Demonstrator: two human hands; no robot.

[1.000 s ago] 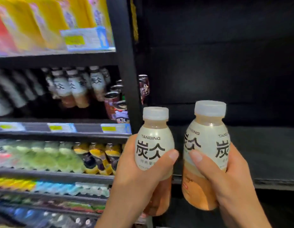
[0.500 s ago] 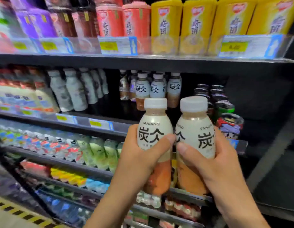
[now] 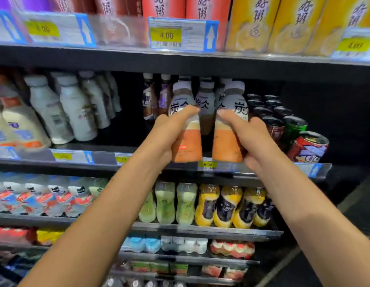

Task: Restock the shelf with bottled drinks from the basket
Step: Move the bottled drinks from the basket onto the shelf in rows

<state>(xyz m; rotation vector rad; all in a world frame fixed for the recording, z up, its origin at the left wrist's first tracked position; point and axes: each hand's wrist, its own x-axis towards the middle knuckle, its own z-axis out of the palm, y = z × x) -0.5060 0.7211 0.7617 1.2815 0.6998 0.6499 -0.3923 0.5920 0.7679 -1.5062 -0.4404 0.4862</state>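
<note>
At the front edge of the middle shelf (image 3: 142,169), the left hand (image 3: 168,137) grips the left bottle (image 3: 187,147) and the right hand (image 3: 249,137) grips the right bottle (image 3: 226,147), fingers and thumb curled round each label. Half a second ago both bottles were nearer to the person. Now the arms are stretched out and the bottles stand upright above the yellow price tag (image 3: 207,164), just before the row of same bottles (image 3: 207,104). I cannot tell whether they touch the shelf. Dark cans (image 3: 292,127) stand at the right.
</note>
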